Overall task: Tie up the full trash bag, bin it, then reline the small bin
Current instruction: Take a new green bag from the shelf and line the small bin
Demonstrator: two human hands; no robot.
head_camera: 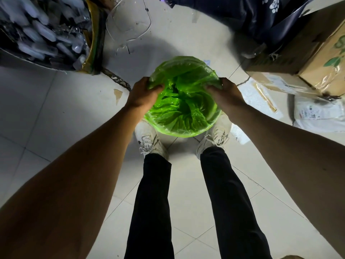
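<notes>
No legible text anywhere.

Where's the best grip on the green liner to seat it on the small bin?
Take the green liner at its folded-over edge, on opposite sides of the rim, coming from above. The left hand and right hand already pinch it there; the film is slack and crumpled in the middle, so the edge likely gives control.

View from above of a person standing on a pale tiled floor [56, 113]. A green bag [182, 101] lines a small round bin, its film folded over the rim [173, 132]. The left hand [143, 94] grips the bag's edge at the left of the rim; the right hand [225, 94] grips it at the right. White shoes [149, 141] stand just near of the bin. Far left, a large sack of clear plastic scrap [43, 32]; far right, a cardboard box [306, 58].
</notes>
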